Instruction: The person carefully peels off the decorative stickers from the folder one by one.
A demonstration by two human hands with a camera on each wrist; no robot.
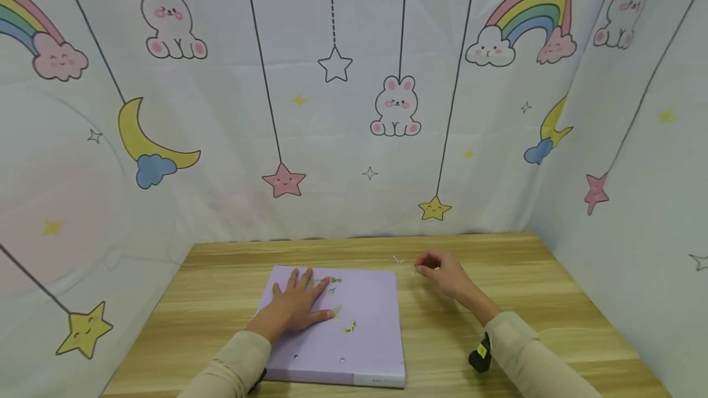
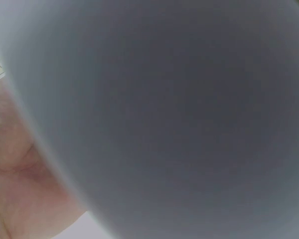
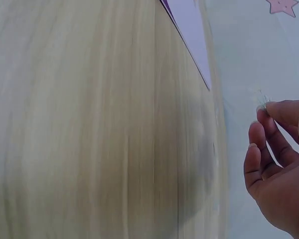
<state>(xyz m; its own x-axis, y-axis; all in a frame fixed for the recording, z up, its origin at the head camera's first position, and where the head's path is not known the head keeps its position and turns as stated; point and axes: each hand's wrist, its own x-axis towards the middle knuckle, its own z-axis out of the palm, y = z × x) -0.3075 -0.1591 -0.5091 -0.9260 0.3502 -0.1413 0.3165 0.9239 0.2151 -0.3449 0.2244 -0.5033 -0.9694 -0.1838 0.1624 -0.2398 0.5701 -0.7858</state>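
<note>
My left hand (image 1: 298, 308) lies spread over a lilac ring binder (image 1: 370, 343), index finger and thumb at small floral pieces on its cover. A yellow-and-green piece (image 1: 350, 327) shows below the thumb. Off the binder's far right corner, my right hand (image 1: 442, 275) pinches a thin sprig-like piece (image 1: 398, 259) with tiny pale tips between thumb and index finger. In the right wrist view, fine greenish strands (image 3: 264, 99) stick out past those fingertips. A blurred grey surface fills most of the left wrist view, leaving part of the left hand (image 2: 25, 174) at its left edge.
The binder lies on a wood-grain table (image 1: 470, 343), its spine toward me. A white curtain (image 1: 343, 140) printed with rabbits, stars and rainbows hangs behind the table and along both sides. A black device (image 1: 480, 355) sits at the right wrist.
</note>
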